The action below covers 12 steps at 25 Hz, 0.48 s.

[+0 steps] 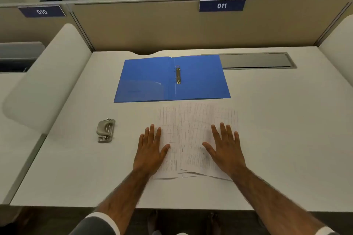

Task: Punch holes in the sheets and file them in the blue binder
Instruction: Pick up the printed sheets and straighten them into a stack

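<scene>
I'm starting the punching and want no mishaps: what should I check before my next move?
1. Binder open flat: ok.
2. Rings open: cannot tell.
3. Sheets squared into one stack: not ok, fanned and overlapping.
4. Punch on desk, left of left hand, untouched: ok.
5. Hands free: ok, left hand and right hand lie flat on the sheets, holding nothing.
</scene>
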Motion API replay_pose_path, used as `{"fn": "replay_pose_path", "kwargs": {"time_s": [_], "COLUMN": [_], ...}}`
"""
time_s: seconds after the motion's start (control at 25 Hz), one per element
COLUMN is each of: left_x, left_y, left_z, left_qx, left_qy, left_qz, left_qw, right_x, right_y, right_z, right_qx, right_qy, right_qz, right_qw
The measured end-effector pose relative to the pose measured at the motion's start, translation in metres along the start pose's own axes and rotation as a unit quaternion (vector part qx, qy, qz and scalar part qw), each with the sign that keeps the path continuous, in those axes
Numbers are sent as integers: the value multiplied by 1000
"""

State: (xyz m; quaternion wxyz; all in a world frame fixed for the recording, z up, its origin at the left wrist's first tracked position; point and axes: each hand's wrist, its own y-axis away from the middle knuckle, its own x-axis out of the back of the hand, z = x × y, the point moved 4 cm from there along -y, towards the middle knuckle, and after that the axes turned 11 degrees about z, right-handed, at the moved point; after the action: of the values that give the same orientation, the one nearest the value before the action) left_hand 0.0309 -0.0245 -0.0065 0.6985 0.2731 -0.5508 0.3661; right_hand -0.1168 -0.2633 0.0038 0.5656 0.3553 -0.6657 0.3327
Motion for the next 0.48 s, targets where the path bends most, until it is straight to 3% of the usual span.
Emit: {"fn": "replay_pose_path", "kwargs": {"time_s": [0.48], "left_x": [-15], "left_y": [2], "left_z": [-7], "left_qx": [4], "left_qy": [-46], "left_qz": [-11], "left_qw": [999], "right_x": [-23], "right_y": [7], "right_z": [5], "right_qx": [8], "right_qy": [24], "right_qz": [-16], "right_qw": [1000]}}
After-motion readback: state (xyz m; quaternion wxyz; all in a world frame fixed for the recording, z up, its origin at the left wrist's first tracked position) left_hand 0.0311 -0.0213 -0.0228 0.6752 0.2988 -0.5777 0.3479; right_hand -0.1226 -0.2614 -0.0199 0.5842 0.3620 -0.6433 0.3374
